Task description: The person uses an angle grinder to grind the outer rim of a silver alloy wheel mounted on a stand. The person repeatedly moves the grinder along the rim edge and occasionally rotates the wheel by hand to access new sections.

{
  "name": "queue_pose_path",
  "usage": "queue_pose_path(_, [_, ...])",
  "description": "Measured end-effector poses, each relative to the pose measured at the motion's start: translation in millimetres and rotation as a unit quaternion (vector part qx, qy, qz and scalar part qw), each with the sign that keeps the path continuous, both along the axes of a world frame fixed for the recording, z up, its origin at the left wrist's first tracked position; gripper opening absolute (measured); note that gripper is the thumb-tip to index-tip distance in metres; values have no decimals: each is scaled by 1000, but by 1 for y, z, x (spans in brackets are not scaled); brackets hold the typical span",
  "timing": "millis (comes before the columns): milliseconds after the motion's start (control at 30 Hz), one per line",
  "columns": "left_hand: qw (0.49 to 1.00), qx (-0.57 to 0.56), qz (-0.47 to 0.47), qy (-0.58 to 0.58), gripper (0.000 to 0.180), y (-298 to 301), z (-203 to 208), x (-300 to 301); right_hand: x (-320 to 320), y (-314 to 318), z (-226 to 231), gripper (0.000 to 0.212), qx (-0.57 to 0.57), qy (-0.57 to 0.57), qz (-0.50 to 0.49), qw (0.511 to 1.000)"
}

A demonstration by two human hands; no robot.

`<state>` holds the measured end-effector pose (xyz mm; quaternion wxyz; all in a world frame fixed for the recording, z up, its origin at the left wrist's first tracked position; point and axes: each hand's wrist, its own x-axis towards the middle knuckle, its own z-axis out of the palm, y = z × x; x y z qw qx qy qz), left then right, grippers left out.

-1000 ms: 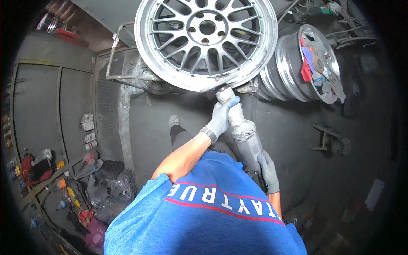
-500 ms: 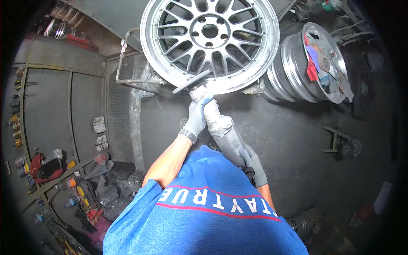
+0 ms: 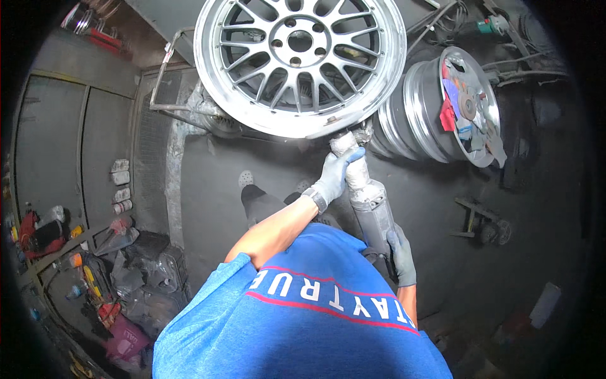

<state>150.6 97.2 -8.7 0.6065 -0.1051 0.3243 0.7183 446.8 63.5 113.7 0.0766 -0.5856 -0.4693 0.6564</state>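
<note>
A silver multi-spoke wheel rim [image 3: 205,69] is at the top, its face turned up toward me. My left hand [image 3: 332,177], in a light glove, wraps round the white-taped neck of an angle grinder [image 3: 372,215]. The fingers of my right hand [image 3: 401,256], gloved too, close round the grinder's grey rear body. Its disc [image 3: 333,124] lies along the polished lower lip of the wheel; whether it spins or presses there I cannot tell. The rear end of the grinder is partly hidden by my right hand and blue shirt.
More wheels [image 3: 429,104] stand on their sides at the right, the outer one holding cloths and a round disc [image 3: 467,106]. A metal frame [image 3: 172,69] juts out at the left. A small wheeled stand [image 3: 480,221] is on the floor at right; bags [image 3: 151,271] crowd the lower left.
Both hands have carried the grinder to the right along the wheel's lower lip. Its disc, tilted across the left part before, now lies nearly along the lip. My view has shifted too.
</note>
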Motion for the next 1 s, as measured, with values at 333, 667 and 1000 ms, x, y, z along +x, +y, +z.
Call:
queue_pose_path(333, [996, -37, 74, 34, 19, -59, -1, -65, -47, 6, -61, 70, -17, 25, 109, 994])
queue_pose_path(667, [993, -10, 94, 75, 24, -85, -10, -96, -65, 11, -96, 71, -24, 51, 136, 989])
queue_pose_path(1000, [999, 38, -4, -19, 23, -13, -5, -4, 22, 23, -41, 72, 32, -10, 90, 995])
